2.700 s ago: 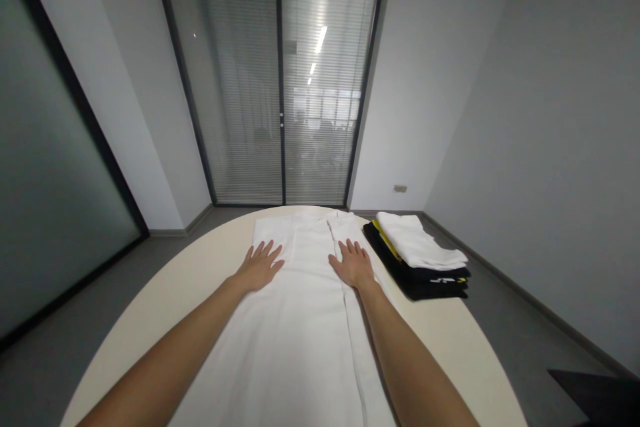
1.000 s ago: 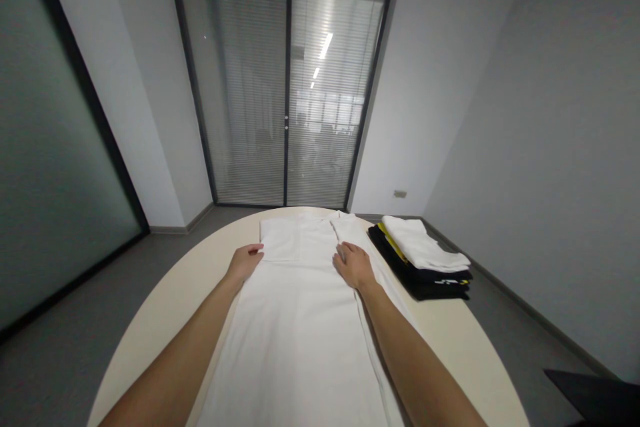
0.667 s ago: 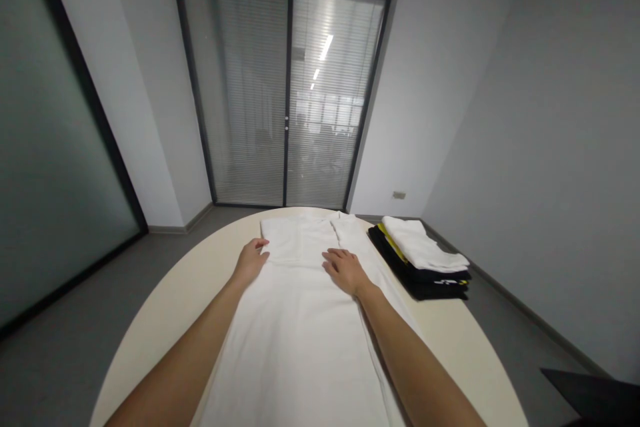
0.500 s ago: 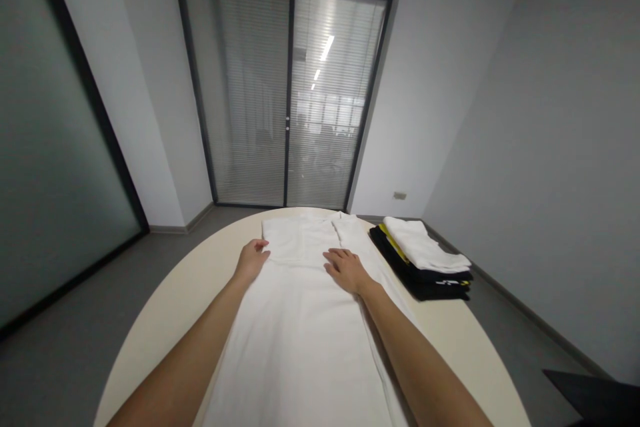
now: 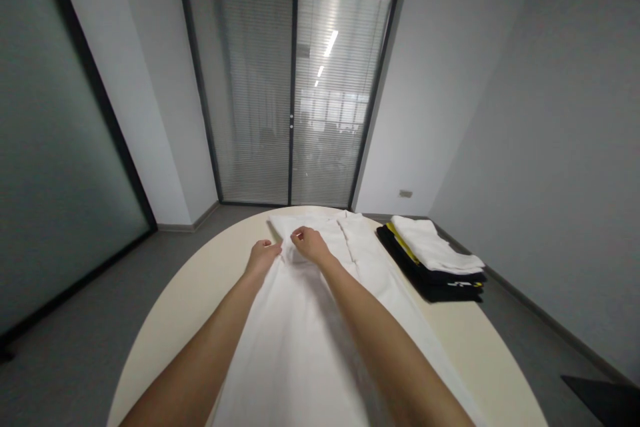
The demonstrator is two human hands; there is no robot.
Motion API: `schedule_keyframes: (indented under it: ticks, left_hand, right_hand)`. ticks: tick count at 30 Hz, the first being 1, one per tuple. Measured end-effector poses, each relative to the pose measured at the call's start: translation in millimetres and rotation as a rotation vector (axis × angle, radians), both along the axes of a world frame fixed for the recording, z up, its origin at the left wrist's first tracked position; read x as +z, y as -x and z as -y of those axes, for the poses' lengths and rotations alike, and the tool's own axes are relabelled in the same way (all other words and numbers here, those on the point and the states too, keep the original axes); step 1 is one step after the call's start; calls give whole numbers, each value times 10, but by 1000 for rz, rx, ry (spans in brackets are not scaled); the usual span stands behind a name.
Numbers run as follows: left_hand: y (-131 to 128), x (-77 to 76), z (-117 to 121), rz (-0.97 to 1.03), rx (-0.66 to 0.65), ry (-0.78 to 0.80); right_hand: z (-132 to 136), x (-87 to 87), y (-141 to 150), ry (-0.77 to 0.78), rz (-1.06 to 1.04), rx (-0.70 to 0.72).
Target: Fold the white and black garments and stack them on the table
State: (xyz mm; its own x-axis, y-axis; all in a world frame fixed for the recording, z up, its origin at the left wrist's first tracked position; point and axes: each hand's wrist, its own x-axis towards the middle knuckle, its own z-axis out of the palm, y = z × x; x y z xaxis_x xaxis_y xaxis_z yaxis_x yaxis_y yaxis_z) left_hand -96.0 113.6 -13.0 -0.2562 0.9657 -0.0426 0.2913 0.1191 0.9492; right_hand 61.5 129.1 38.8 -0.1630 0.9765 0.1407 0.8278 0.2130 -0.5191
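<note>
A white T-shirt lies lengthwise on the round table, its far part folded over in layers. My left hand has closed on its left edge, thumb and fingers pinching the fabric, which lifts slightly there. Close beside it, my right hand has curled fingers at a raised pucker of the same cloth, seemingly pinching it; the fingertips are partly hidden. Between the hands the fabric is bunched, and a bit of tabletop shows by the far left corner of the shirt.
To the right on the cream table sits a stack of folded clothes, white on top, with yellow and black below. Beyond the table stands a glazed door with blinds. A dark object is at the lower right.
My right hand has moved left from the right part of the shirt to near my left hand, its fingers now curled. The cloth between them has bunched and lifted.
</note>
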Motion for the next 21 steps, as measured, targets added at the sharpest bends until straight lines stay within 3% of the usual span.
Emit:
schedule_keyframes:
  ticks: [7, 16, 21]
  left_hand:
    - [-189, 129, 168, -17, -218, 11]
    - [-277, 438, 566, -785, -305, 159]
    - [-300, 702, 775, -1026, -499, 284]
  right_hand:
    - [-165, -135, 110, 79, -54, -147]
    - [-192, -349, 115, 123, -154, -168]
    - [-274, -435, 69, 152, -308, -167]
